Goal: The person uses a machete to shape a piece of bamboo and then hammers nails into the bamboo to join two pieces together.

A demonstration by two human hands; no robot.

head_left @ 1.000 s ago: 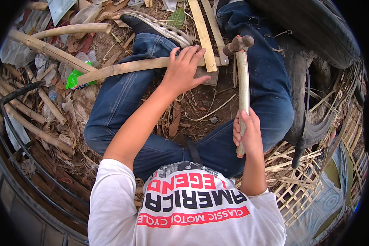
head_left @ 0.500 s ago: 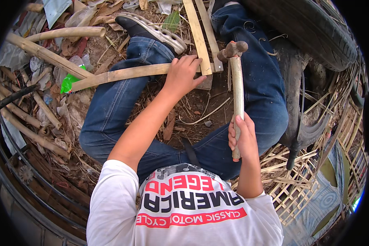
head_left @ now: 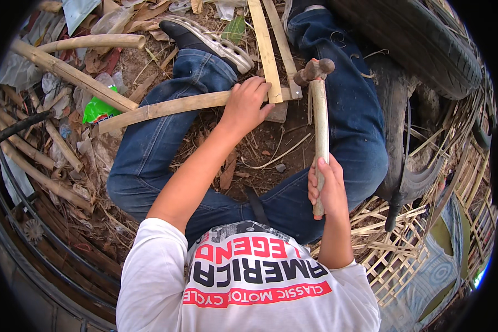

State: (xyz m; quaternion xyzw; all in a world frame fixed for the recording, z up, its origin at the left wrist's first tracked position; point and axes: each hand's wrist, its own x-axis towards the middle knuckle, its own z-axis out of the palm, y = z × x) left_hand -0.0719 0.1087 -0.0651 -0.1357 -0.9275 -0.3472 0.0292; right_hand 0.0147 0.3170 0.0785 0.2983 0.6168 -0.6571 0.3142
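- The left hand [head_left: 248,105] lies palm down with its fingers spread flat, pressing on a long bamboo strip [head_left: 166,108] that runs sideways across the person's left thigh; it pins the strip and does not wrap around it.
- The right hand [head_left: 327,188] is closed tight around the lower end of a hammer [head_left: 319,127] with a pale wooden handle, held upright.
- The hammer's head sits just above the spot where the long strip meets two upright slats [head_left: 268,50], near a small flat block [head_left: 278,112] on the ground.
- The person sits on bare dirt in blue jeans [head_left: 160,149], legs apart, one shoe [head_left: 205,36] near the top.
- A tyre [head_left: 420,44] lies at the right, loose bamboo poles [head_left: 66,72] and a green wrapper [head_left: 98,109] at the left.
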